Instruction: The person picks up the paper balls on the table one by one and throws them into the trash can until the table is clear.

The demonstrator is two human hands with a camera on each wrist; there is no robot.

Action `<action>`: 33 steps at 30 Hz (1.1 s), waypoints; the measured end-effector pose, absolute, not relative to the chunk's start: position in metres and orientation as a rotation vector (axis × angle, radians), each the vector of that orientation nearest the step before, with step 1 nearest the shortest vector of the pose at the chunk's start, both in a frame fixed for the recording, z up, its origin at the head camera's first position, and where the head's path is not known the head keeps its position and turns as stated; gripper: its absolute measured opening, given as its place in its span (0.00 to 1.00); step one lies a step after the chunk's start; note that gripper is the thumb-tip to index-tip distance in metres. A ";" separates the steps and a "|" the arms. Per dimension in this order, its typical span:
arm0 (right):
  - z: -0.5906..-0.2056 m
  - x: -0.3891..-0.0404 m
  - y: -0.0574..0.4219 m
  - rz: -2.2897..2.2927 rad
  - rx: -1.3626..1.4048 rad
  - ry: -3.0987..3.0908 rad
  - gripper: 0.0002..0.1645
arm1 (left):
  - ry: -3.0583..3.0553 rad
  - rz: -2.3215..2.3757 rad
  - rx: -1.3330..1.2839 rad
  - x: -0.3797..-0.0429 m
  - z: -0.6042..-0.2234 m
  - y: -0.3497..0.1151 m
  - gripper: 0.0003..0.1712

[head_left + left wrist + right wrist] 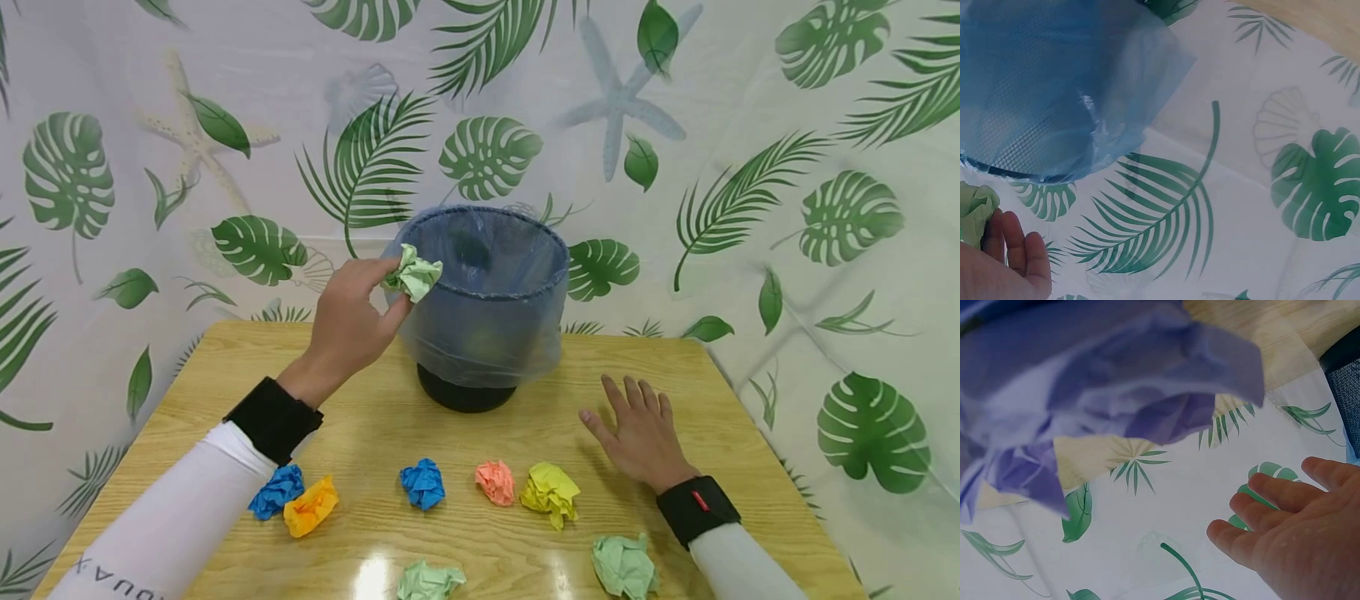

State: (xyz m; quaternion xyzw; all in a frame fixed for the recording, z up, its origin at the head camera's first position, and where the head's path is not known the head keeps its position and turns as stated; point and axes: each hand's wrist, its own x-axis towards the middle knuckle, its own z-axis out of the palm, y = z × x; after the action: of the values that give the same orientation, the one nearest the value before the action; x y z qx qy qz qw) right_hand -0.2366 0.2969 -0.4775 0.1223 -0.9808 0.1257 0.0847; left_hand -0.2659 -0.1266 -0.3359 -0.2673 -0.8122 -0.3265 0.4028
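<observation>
My left hand (352, 312) pinches a light green crumpled paper ball (414, 273) between thumb and fingers, at the left rim of a bin (480, 333) lined with a blue plastic bag. In the left wrist view the same green paper (974, 212) shows at the fingertips, apart from the bag (1079, 94). My right hand (642, 437), fingers straight and spread, hovers over the right side of the table with nothing in it. Close to the right wrist camera is a purple crumpled paper (1129, 381); the head view does not show it.
On the wooden table (360, 433) lie blue balls (423, 484) (277, 492), an orange one (311, 507), a pink one (495, 483), a yellow one (551, 493) and light green ones (624, 567) (431, 581). A leaf-patterned curtain (720, 117) hangs behind.
</observation>
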 end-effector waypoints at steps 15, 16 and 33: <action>-0.473 -0.240 0.296 0.365 0.366 -2.916 0.47 | -2.242 -0.922 -0.534 -0.289 -0.304 -0.088 0.23; -0.473 -0.240 0.296 0.368 0.365 -2.916 0.47 | -2.261 -0.938 -0.521 -0.290 -0.303 -0.086 0.23; -0.474 -0.238 0.297 0.373 0.365 -2.904 0.47 | -2.628 -0.927 -0.389 -0.298 -0.300 -0.064 0.33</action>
State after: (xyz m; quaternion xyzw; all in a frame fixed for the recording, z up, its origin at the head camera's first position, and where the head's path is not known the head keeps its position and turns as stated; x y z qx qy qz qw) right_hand -0.2378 0.2971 -0.4737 0.1232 -0.9797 0.1260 0.0952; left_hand -0.2982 -0.0640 -0.3004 -0.1365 -0.9214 -0.3252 0.1634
